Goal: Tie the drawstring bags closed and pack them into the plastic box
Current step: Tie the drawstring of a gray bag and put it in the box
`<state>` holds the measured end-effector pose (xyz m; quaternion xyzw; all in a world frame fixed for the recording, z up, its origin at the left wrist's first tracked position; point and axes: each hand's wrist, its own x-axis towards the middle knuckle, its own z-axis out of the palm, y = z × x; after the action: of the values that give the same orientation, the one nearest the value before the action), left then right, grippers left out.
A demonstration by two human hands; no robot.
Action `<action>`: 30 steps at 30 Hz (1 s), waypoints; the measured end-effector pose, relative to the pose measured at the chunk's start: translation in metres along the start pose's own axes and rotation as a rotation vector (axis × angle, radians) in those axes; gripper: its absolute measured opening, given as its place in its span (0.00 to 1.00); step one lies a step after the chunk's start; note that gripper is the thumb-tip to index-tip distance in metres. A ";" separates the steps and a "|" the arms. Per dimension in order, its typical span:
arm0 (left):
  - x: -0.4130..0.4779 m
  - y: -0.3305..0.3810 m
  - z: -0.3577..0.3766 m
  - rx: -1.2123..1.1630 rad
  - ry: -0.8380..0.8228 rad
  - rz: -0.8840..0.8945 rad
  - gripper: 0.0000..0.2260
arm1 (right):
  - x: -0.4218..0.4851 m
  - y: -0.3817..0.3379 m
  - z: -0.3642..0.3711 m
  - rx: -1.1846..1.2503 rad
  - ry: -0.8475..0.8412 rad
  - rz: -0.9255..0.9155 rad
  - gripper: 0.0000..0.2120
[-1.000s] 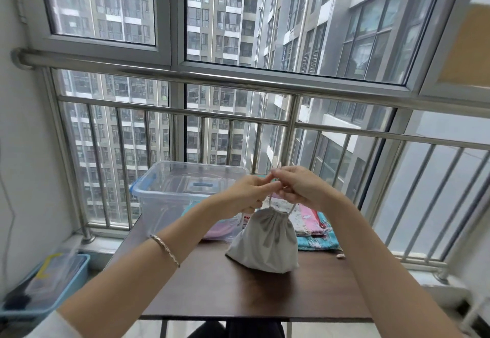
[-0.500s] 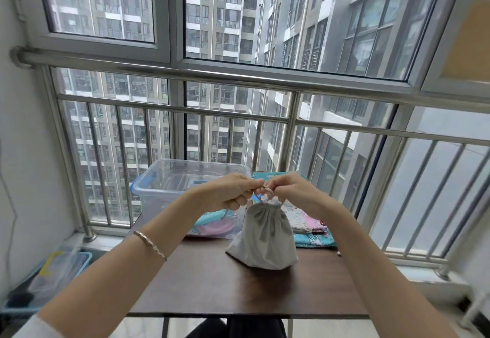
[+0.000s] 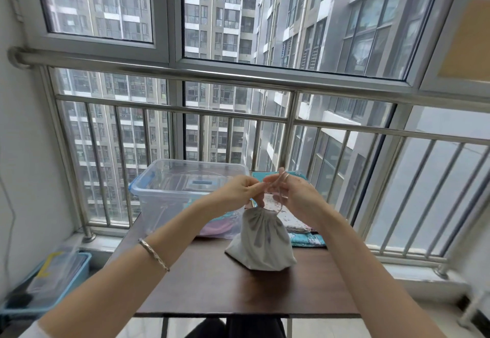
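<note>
We saw the left hand pinching the drawstring above the white bag. The right hand gripped it too.

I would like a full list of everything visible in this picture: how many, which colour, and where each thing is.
drawstring bag: one, pale grey, upright at the table's middle, mouth gathered.
drawstring: one, pale, from the bag's mouth up to both hands.
plastic box: one, clear with blue clips, far left of the table.
folded cloth pile: one, teal, pink and white, behind the bag, to the right.
table: one, dark brown, before the railing.
railing: one, steel, along the window.
floor bin: one, blue, on the floor, left.
bracelet: one, silver, left wrist.
left hand: pinches the drawstring.
right hand: holds the drawstring.
</note>
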<state>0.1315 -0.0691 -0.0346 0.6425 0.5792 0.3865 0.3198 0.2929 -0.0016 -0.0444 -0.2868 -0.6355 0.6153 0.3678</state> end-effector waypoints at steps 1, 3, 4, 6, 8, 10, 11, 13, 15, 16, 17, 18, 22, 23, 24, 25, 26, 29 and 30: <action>-0.001 0.000 0.000 0.017 -0.001 0.009 0.15 | 0.001 0.002 0.000 0.057 0.045 0.006 0.18; -0.003 -0.002 0.000 0.050 0.009 0.023 0.15 | -0.001 0.007 0.000 0.134 0.076 0.003 0.17; -0.003 -0.004 -0.001 0.040 0.013 0.026 0.14 | -0.002 0.008 -0.001 0.147 0.065 -0.003 0.17; -0.004 -0.008 -0.003 0.001 0.025 0.020 0.14 | -0.004 0.007 -0.004 0.160 0.064 -0.023 0.20; -0.005 -0.009 -0.004 -0.061 0.042 -0.004 0.14 | -0.008 0.002 -0.006 0.205 0.076 -0.036 0.16; -0.005 -0.009 -0.003 -0.087 0.052 -0.020 0.13 | -0.010 -0.004 -0.009 0.295 0.074 -0.004 0.14; -0.005 -0.010 -0.002 -0.062 0.057 -0.012 0.13 | -0.009 -0.005 -0.010 0.344 0.062 0.021 0.17; -0.006 -0.012 -0.001 0.018 0.073 0.015 0.13 | -0.009 -0.007 -0.012 0.447 0.046 0.065 0.21; -0.007 -0.015 -0.003 0.066 0.100 0.035 0.13 | -0.009 -0.007 -0.012 0.594 0.047 0.092 0.22; -0.007 -0.016 -0.004 0.087 0.121 0.030 0.12 | -0.008 -0.005 -0.012 0.652 0.059 0.110 0.22; -0.008 -0.016 -0.006 0.111 0.138 0.033 0.12 | -0.006 -0.003 -0.014 0.694 0.086 0.134 0.22; -0.009 -0.016 -0.007 0.134 0.156 0.036 0.12 | -0.006 -0.001 -0.015 0.711 0.116 0.160 0.22; -0.017 -0.019 -0.020 0.180 0.237 0.020 0.14 | -0.002 0.010 -0.030 0.601 0.165 0.266 0.22; -0.020 -0.019 -0.023 0.165 0.244 0.012 0.14 | -0.001 0.014 -0.034 0.571 0.161 0.299 0.22; -0.023 -0.021 -0.025 0.150 0.244 0.006 0.15 | -0.001 0.017 -0.035 0.534 0.149 0.334 0.23; -0.026 -0.020 -0.026 0.143 0.242 0.004 0.15 | -0.001 0.019 -0.036 0.478 0.134 0.371 0.23; -0.027 -0.020 -0.026 0.141 0.241 0.002 0.15 | -0.002 0.019 -0.035 0.410 0.114 0.411 0.23; -0.032 -0.018 -0.021 0.192 0.230 0.011 0.13 | -0.004 0.016 -0.033 0.100 0.029 0.502 0.21; -0.033 -0.016 -0.019 0.213 0.211 0.016 0.13 | -0.006 0.013 -0.031 -0.061 -0.010 0.504 0.19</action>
<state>0.1062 -0.1005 -0.0434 0.6332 0.6422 0.3907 0.1844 0.3209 0.0125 -0.0585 -0.4441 -0.5640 0.6695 0.1911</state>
